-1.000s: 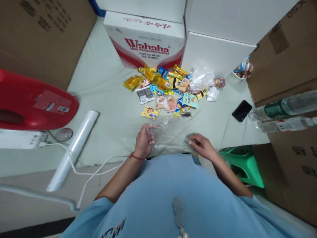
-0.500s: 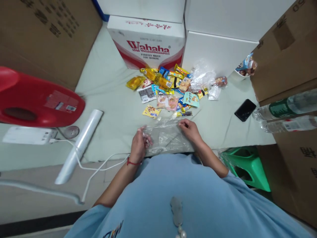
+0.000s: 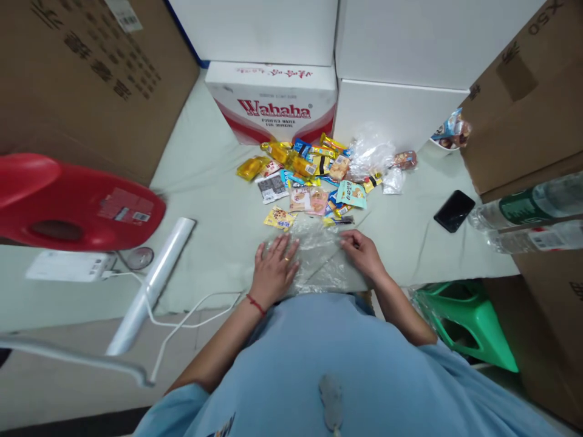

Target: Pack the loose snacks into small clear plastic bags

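A clear plastic bag (image 3: 321,258) lies flat on the pale green cloth (image 3: 214,206) just in front of me. My left hand (image 3: 274,272) rests on the bag's left part, palm down with fingers stretched out. My right hand (image 3: 363,252) is at the bag's right edge, fingers curled on the plastic. Beyond the bag lies a heap of small snack packets (image 3: 310,176), yellow, blue and pink.
A Wahaha carton (image 3: 273,100) and white boxes (image 3: 401,103) stand behind the snacks. Brown cartons (image 3: 82,73) flank both sides. A red container (image 3: 77,203), a film roll (image 3: 152,285), a white cable (image 3: 191,312), a black phone (image 3: 454,210), water bottles (image 3: 528,221) and a green stool (image 3: 469,318) are nearby.
My left hand went from pinching the bag's left end to lying flat and open on it. My right hand moved up along the bag's right edge. The bag now lies flatter.
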Demonstrator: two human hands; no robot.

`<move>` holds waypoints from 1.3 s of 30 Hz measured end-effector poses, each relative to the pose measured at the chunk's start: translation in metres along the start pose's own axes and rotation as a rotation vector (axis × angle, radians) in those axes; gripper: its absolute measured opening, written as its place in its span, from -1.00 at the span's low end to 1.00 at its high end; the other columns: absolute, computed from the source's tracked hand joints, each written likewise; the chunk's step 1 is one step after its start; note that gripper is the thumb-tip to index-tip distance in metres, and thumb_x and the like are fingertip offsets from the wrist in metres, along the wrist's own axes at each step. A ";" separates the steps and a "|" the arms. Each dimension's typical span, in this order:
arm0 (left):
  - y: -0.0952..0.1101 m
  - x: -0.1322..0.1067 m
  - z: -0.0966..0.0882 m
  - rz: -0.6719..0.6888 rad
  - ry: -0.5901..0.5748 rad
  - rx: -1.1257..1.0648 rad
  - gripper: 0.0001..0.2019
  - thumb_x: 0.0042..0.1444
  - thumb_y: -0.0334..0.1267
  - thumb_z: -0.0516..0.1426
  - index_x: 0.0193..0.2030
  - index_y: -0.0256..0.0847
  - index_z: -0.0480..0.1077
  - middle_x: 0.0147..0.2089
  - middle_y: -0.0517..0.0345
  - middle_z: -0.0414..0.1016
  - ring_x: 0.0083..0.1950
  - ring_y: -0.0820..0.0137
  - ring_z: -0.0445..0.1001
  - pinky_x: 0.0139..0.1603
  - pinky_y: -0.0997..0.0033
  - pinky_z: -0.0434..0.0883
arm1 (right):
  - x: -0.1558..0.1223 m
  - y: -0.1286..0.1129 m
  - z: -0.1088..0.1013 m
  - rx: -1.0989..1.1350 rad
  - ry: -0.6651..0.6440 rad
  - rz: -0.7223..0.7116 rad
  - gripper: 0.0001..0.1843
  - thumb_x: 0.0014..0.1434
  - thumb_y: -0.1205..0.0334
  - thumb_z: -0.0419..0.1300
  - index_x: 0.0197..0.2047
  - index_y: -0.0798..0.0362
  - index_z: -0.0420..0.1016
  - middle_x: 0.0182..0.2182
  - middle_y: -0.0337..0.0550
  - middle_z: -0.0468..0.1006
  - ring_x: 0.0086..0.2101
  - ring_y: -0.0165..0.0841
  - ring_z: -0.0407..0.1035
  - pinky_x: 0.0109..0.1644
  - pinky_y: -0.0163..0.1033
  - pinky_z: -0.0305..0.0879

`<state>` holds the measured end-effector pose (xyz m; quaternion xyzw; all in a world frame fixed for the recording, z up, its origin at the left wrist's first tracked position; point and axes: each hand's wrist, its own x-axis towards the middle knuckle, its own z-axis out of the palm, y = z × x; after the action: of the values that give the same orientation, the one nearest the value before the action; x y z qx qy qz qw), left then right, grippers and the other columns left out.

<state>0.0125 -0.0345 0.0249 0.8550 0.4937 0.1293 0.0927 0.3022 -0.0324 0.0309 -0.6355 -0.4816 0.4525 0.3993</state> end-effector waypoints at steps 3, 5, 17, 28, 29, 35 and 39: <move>-0.002 0.000 0.018 -0.106 -0.038 0.025 -0.44 0.47 -0.03 -0.03 0.55 -0.04 0.21 0.63 -0.19 0.09 0.59 -0.03 0.18 0.55 -0.43 -0.17 | -0.009 0.013 -0.028 -0.061 0.114 0.014 -0.54 0.19 -0.10 0.25 -0.01 0.06 0.58 -0.49 -0.36 0.34 -0.46 -0.39 0.21 -0.31 -0.26 0.20; -0.001 -0.004 0.025 -0.145 -0.026 0.012 -0.41 0.48 -0.01 -0.06 0.58 -0.04 0.15 0.65 -0.17 0.02 0.63 -0.03 0.09 0.56 -0.44 -0.25 | -0.019 0.020 -0.044 -0.139 0.194 0.044 -0.53 0.21 -0.14 0.23 -0.05 0.07 0.60 -0.49 -0.33 0.39 -0.46 -0.37 0.24 -0.30 -0.24 0.22; -0.006 0.005 0.011 -0.241 -0.012 -0.053 -0.38 0.50 -0.03 -0.17 0.63 -0.08 0.01 0.60 -0.13 0.16 0.63 0.06 0.11 0.57 -0.45 -0.47 | 0.010 -0.010 0.047 -0.594 -0.040 -0.108 -0.50 0.23 0.14 0.37 0.22 0.03 0.54 -0.17 -0.05 0.67 -0.09 -0.11 0.47 0.05 -0.04 0.39; -0.015 -0.005 0.019 -0.423 0.056 -0.057 -0.32 0.48 0.00 -0.18 0.61 -0.31 0.01 0.62 -0.31 0.07 0.64 0.02 0.07 0.55 -0.51 -0.43 | -0.042 0.003 -0.016 -0.508 0.269 -0.272 -0.59 0.37 -0.04 0.19 0.13 0.05 0.53 -0.24 -0.08 0.55 -0.33 -0.26 0.41 -0.15 -0.08 0.46; -0.015 -0.006 0.020 -0.426 0.083 -0.057 -0.32 0.48 0.01 -0.15 0.60 -0.33 0.03 0.62 -0.34 0.07 0.63 -0.02 0.07 0.55 -0.52 -0.38 | -0.047 0.010 -0.020 -0.520 0.305 -0.226 -0.52 0.34 -0.06 0.20 0.17 0.08 0.50 -0.19 -0.04 0.54 -0.34 -0.27 0.41 -0.18 -0.07 0.47; -0.012 -0.015 0.012 -0.138 0.435 -0.096 -0.63 0.37 -0.16 0.08 0.20 -0.24 0.49 0.27 -0.29 0.54 0.48 -0.03 0.34 0.49 -0.26 0.14 | -0.079 0.006 -0.023 -0.622 0.511 -0.459 -0.80 0.42 0.15 0.12 -0.03 0.00 0.53 -0.19 -0.02 0.54 -0.18 -0.19 0.42 -0.05 -0.02 0.44; 0.007 0.005 0.001 0.283 0.286 -0.259 -0.72 0.37 -0.30 0.02 -0.02 -0.09 0.57 0.02 -0.04 0.67 0.28 0.21 0.52 0.33 0.05 0.38 | -0.089 -0.011 -0.010 -0.674 0.299 -0.560 -0.80 0.40 0.25 0.12 -0.08 -0.05 0.60 -0.22 -0.02 0.59 -0.17 -0.16 0.42 0.00 0.03 0.39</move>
<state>0.0209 -0.0332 0.0266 0.8697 0.3561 0.3230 0.1117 0.2972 -0.1176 0.0611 -0.6336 -0.6921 0.0489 0.3423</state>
